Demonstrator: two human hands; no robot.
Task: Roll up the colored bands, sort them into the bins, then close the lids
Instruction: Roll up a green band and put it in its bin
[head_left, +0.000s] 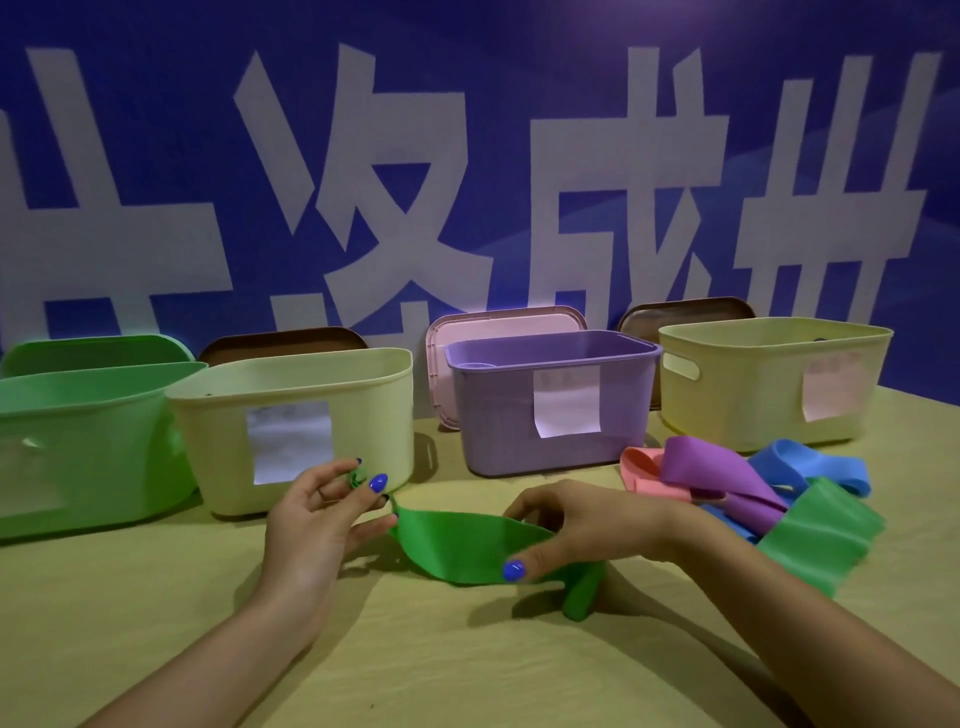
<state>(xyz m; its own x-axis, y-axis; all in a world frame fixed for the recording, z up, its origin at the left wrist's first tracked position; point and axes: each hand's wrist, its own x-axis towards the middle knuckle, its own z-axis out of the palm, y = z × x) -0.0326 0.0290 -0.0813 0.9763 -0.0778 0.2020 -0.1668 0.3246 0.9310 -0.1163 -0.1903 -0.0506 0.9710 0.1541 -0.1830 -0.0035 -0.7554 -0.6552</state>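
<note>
Fingers (358, 501) both hands pinch green band (467, 545).

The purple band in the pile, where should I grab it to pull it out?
Grab the purple band at its raised loop at the top left, reaching in from above. That part arches up clear of the pile, while its lower right end runs down among the blue band and the light green band. Both hands hold the green band now.

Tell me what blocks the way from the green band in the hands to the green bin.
Nothing visible does: the green band is held by both hands, and the green bin stands open at far left, its lid behind it.
</note>
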